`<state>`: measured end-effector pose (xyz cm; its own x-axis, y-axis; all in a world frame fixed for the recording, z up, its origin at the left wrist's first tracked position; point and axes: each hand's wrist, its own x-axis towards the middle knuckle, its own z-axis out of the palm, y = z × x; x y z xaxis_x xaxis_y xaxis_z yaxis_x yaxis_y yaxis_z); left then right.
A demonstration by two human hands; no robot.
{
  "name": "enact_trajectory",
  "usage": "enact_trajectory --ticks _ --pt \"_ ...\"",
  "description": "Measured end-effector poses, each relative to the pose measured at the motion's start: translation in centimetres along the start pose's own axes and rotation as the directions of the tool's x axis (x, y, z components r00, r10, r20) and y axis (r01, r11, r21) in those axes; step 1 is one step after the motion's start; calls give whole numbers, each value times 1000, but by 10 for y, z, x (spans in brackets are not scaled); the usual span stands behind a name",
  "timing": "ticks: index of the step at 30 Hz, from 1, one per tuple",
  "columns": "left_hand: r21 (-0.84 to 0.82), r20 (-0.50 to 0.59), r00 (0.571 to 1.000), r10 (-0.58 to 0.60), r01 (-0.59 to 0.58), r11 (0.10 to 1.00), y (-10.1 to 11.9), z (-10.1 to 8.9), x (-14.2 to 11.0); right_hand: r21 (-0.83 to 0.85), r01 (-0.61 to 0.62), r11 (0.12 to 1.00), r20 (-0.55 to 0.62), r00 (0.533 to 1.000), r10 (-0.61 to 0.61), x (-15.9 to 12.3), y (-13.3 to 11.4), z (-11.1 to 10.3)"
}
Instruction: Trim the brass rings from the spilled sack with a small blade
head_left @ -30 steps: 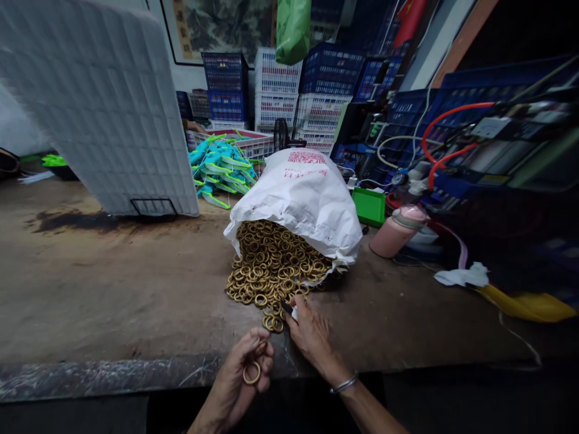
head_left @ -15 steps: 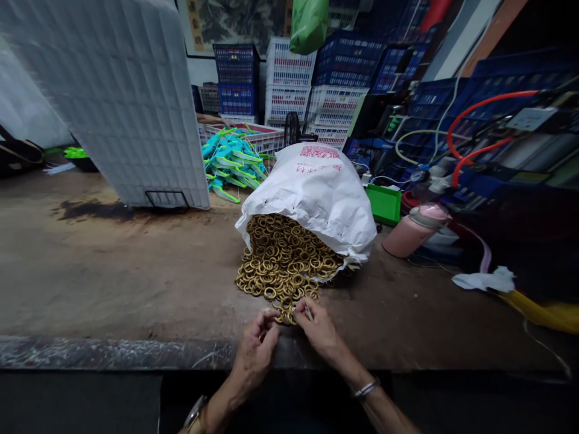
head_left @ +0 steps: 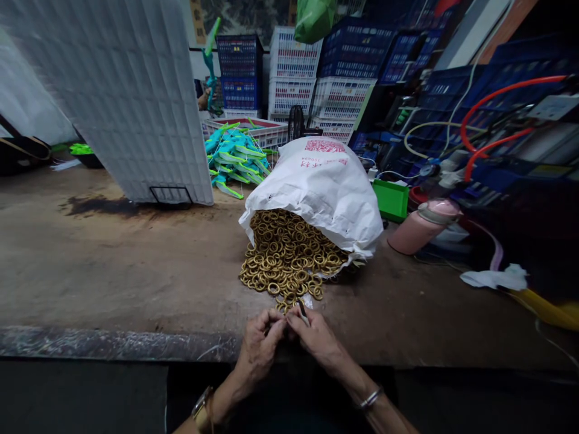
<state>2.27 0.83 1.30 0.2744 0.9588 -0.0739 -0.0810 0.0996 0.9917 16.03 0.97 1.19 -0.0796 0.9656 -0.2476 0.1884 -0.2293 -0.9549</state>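
Note:
My left hand (head_left: 262, 340) is closed in a pinch at the front of the table, its fingertips meeting those of my right hand; what they pinch is too small to make out. My right hand (head_left: 319, 340) is closed around a small thin tool (head_left: 303, 313), part dark and part pale, whose kind I cannot tell. Just beyond the fingertips lie several loose brass-coloured rings (head_left: 286, 299). They trail from a large heap of rings (head_left: 289, 253) that spills out of a white woven sack (head_left: 325, 187) lying on its side.
On the wooden table (head_left: 136, 271), a tall white ribbed panel (head_left: 136, 120) stands left, near a pile of turquoise-and-green plastic pieces (head_left: 237, 154). Right are a green tray (head_left: 389, 200) and a pink bottle (head_left: 423, 226). Another person's hand (head_left: 204, 98) shows behind the panel, before stacked crates (head_left: 294, 72).
Both hands have drawn together and slightly back from the rings, fingertips now meeting. Behind the panel, the other person's hand has raised a turquoise-and-green piece. The view has shifted a little.

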Motion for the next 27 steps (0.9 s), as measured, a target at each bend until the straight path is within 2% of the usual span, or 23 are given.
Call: enact_trajectory --ticks 2,6,9,13,18,20,22,24,27 --pt "-55 -4 999 -48 47 997 2 0 1 -59 63 996 1 998 -63 0 0 0" --pt "-69 49 995 -91 95 993 5 -2 2 -80 2 997 7 1000 -1 0 -2 2" --pt "-73 115 977 -178 187 980 6 -3 0 -54 -21 998 18 1000 22 0 -3 4" --pt "-203 185 942 -280 316 927 3 -3 -4 12 -35 999 34 999 35 0 0 4" --pt "-296 217 924 -314 369 881 1 -3 -7 -2 -38 999 31 999 38 1 4 1" --pt "-313 208 927 -313 366 876 1 -3 -7 -120 24 992 -25 999 -28 0 4 0" --pt "-303 174 938 -302 342 889 2 -2 -8 -310 91 946 -42 993 -110 -3 5 -1" --pt "-264 132 950 -282 308 914 3 -1 -8 -494 146 857 21 987 -157 -7 6 0" --pt "-196 81 958 -276 287 938 3 0 -8 -657 192 729 114 981 -155 -11 8 2"
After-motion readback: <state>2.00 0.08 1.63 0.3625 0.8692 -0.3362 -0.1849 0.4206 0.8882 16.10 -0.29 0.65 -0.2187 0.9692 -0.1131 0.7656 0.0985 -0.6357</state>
